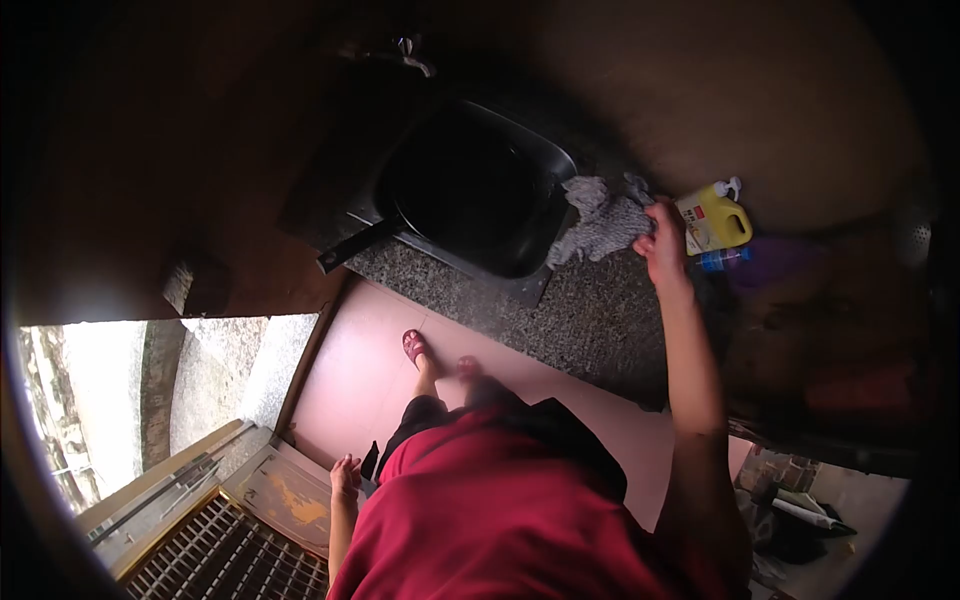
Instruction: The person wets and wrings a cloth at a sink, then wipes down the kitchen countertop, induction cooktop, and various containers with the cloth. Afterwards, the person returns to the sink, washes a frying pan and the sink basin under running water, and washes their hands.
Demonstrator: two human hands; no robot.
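Cloth (605,220), grey & crumpled, by the pan's R edge, over the counter; can't tell how much of it rests on the stone. R hand (665,243) has its R end, fingers curled tight round it. L hand (346,474) hangs low by the shirt, fingers bent; can't tell if it has hold of anything.

Pan (460,190): big, black, squarish, inside too dark to read, handle out to lower L past the counter edge. Yellow jug (713,220) w/ white pump just beyond R hand, blue-capped item (738,258) next to it. Counter (600,330) is speckled dk grey stone, front edge running diag.

Tap (412,58) on the wall (720,90) above the pan; wall brown, v. dim. Floor (350,350) pink, smooth, maroon sandals (414,347) on it. Lower L: bright opening (110,390) w/ metal grille (215,545) below. Lower R: misc. clutter (800,520), too dark to sort.
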